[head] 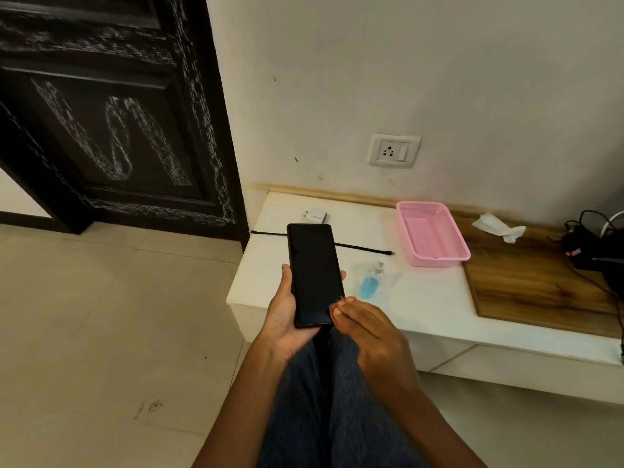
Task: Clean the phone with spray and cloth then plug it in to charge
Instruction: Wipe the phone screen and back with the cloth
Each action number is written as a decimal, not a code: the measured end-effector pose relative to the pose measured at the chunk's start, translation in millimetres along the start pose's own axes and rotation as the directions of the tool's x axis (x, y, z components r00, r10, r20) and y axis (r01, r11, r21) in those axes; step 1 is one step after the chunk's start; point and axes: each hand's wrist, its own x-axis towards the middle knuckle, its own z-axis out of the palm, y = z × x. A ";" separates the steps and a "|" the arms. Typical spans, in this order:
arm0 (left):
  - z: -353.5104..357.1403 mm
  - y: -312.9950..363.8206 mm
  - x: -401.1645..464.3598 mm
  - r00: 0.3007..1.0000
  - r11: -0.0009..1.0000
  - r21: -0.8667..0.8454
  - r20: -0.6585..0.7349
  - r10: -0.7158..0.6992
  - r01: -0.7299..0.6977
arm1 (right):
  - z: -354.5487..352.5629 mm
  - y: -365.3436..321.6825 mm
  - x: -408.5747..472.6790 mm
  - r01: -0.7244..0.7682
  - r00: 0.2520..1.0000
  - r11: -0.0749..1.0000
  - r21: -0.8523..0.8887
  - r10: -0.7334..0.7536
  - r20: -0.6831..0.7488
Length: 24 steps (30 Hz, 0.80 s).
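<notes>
The phone is held in the left hand, screen up and dark, long axis running away from the person toward the wall. It is gripped by the edges, palm beneath, thumb on the left edge and fingertips showing at the right. The right hand is empty, fingers loosely together, fingertips touching the phone's lower right corner.

The spray lies just right of the phone and ahead of the right hand on the white table; the right hand is the nearer one and is judged the likely one to fetch it. It is a small clear bottle of blue liquid with a pale nozzle, seemingly on its side with the nozzle toward the wall. The cloth, crumpled and white, lies well apart to the right on a wood-grain board, beyond a pink mesh basket. A black cable runs behind the phone, a white charger just beyond it, the socket on the wall above. Cleaning is judged not yet begun.
</notes>
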 end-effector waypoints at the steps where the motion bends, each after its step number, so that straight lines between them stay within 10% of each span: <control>1: 0.3 0.4 -0.8 1.000 1.000 0.003 -0.005 0.012 -0.012 | -0.6 3.0 -1.7 -0.015 1.000 1.000 -0.021 0.015 0.002; 24: -5.2 -17.3 4.6 0.997 0.989 0.126 0.014 -0.082 0.080 | 3.3 -25.2 -2.3 -0.160 0.985 0.984 -0.074 0.164 0.045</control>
